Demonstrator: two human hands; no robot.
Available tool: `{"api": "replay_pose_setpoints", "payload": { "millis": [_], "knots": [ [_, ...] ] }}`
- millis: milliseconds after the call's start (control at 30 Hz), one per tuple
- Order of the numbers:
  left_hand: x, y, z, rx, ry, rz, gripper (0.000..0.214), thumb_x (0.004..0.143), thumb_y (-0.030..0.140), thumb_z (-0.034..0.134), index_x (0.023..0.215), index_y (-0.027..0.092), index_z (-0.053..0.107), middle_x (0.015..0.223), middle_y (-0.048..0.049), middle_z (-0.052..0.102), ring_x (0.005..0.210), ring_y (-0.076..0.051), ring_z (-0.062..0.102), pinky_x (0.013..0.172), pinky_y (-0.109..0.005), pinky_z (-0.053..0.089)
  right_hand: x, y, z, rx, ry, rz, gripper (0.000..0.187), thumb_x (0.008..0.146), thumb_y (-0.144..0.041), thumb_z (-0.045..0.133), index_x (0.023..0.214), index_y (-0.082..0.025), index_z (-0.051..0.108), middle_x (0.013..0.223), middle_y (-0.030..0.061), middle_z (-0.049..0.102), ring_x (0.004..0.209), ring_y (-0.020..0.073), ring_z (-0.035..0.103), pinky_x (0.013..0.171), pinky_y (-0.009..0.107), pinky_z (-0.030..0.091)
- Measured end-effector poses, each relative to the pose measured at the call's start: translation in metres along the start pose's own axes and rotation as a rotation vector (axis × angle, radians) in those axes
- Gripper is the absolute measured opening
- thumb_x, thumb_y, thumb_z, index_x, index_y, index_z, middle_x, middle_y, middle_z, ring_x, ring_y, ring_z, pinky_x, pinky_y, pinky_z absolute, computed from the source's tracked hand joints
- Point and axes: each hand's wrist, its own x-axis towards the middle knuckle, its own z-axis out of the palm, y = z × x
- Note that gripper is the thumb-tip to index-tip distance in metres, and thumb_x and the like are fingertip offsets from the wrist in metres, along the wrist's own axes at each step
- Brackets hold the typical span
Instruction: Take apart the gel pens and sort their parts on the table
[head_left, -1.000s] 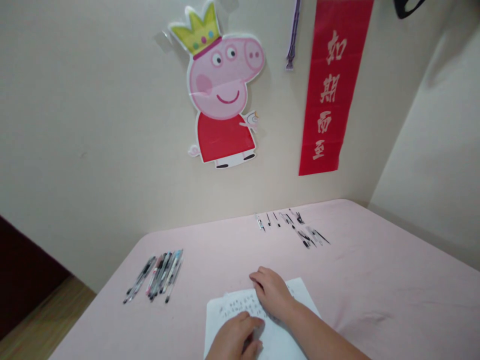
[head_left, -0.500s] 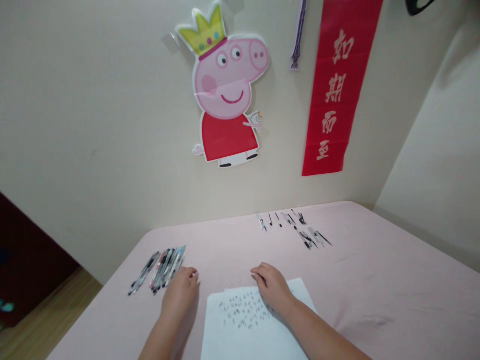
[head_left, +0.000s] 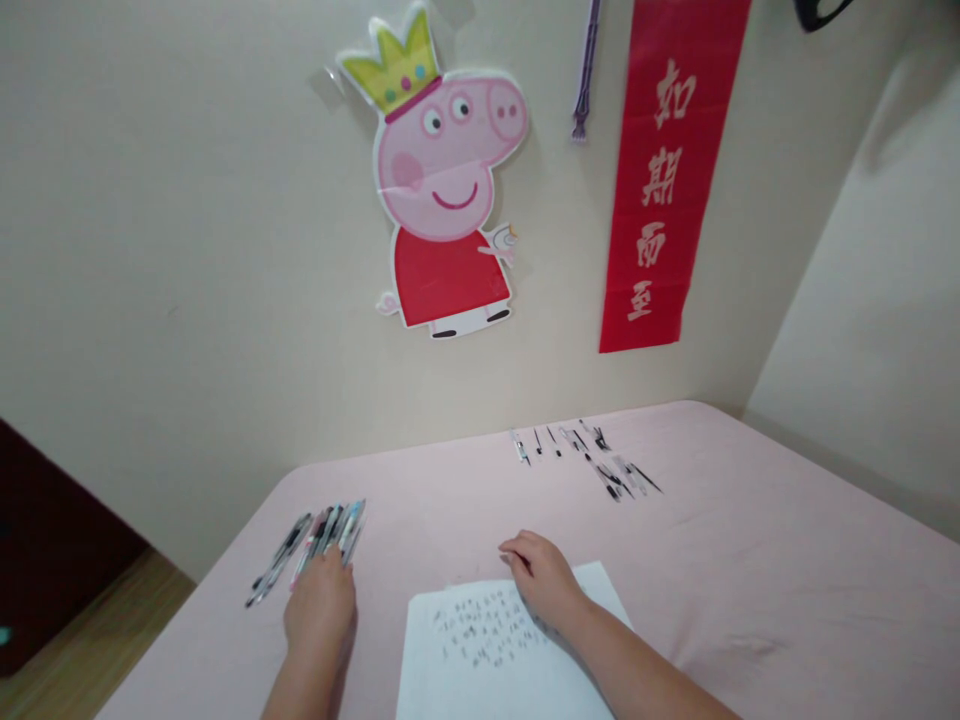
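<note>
My left hand lies over the near end of a row of pens at the left of the table. Its back faces me and hides most of the fingers, so whether they grip a pen does not show. My right hand rests at the upper right part of a white sheet of paper covered with small dark handwriting. The fingers of that hand are curled together, and no object shows in them. Beside the row, a few more pens lie at a slant.
Pen parts, dark and clear, lie in two groups near the far edge of the pink-covered table. Behind it stands a wall with a cartoon pig cutout and a red banner.
My left hand has moved left and onto the near end of the pen row. My right hand stays by the paper. The whole view has shifted slightly.
</note>
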Motion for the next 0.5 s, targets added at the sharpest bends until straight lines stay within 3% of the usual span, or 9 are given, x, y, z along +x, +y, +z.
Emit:
{"api": "replay_pose_setpoints", "payload": {
  "millis": [267, 400, 500],
  "knots": [
    [-0.004, 0.000, -0.001, 0.045, 0.003, 0.005, 0.023, 0.091, 0.020, 0.035, 0.099, 0.014, 0.056, 0.093, -0.0136, 0.066, 0.089, -0.026, 0.065, 0.072, -0.034, 0.046, 0.001, 0.002, -0.001, -0.007, -0.015, 0.004, 0.026, 0.083, -0.014, 0.048, 0.091, -0.018, 0.072, 0.084, 0.0058, 0.067, 0.081, 0.0179, 0.061, 0.076, 0.028, 0.045],
    [-0.007, 0.007, -0.015, 0.016, 0.052, 0.027, 0.026, 0.091, 0.018, 0.032, 0.097, 0.013, 0.056, 0.091, -0.0139, 0.067, 0.088, -0.026, 0.064, 0.072, -0.034, 0.045, 0.001, 0.005, 0.002, 0.021, 0.003, 0.002, 0.026, 0.083, -0.015, 0.048, 0.092, -0.018, 0.072, 0.084, 0.0063, 0.067, 0.081, 0.0184, 0.061, 0.077, 0.029, 0.045],
    [-0.009, 0.025, -0.030, -0.122, 0.086, 0.110, 0.025, 0.089, 0.017, 0.035, 0.104, 0.012, 0.054, 0.096, -0.0141, 0.066, 0.091, -0.026, 0.063, 0.077, -0.034, 0.044, 0.002, 0.007, 0.003, 0.082, 0.052, 0.007, 0.026, 0.083, -0.017, 0.048, 0.093, -0.017, 0.071, 0.081, 0.0061, 0.065, 0.078, 0.0182, 0.060, 0.075, 0.029, 0.045]
  ]
}}
